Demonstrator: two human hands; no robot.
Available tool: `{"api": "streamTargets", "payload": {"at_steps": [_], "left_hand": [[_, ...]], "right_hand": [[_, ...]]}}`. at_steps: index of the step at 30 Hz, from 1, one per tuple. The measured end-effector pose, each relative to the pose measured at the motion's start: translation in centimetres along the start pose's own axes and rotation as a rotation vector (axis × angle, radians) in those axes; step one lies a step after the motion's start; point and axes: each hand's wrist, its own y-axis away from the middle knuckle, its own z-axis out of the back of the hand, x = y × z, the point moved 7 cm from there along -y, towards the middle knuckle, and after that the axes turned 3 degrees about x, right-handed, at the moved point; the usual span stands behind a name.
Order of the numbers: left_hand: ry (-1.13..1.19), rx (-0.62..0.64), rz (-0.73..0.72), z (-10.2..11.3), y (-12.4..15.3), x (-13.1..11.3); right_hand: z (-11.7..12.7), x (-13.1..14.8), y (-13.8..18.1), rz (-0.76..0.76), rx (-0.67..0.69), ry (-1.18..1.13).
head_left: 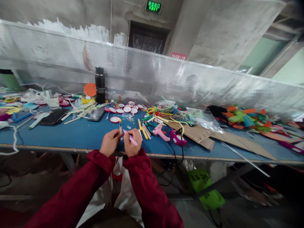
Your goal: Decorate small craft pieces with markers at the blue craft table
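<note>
My left hand (109, 142) is closed in a pinch on a thin upright stick (120, 125) with an orange tip, just above the near edge of the blue table (78, 133). My right hand (132, 143) is closed around a pink pen-like stick (131, 139) that points toward the left hand. Both hands nearly touch each other. Dark red sleeves cover my arms. Several coloured sticks (144, 130) lie on the table just past my right hand.
A pink glue gun (161, 132) with a black cord lies right of my hands. Round white-and-red discs (124, 109), a black bottle (100, 84), a black phone (53, 116), cardboard sheets (209, 139) and coloured scraps crowd the table. A perforated metal screen (147, 72) backs it.
</note>
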Motion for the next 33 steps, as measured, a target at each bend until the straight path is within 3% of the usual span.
{"api": "streamTargets", "payload": {"at_steps": [33], "left_hand": [[-0.047, -0.020, -0.005, 0.2, -0.1, 0.0]], "right_hand": [[-0.2, 1.1, -0.3, 0.084, 0.025, 0.019]]}}
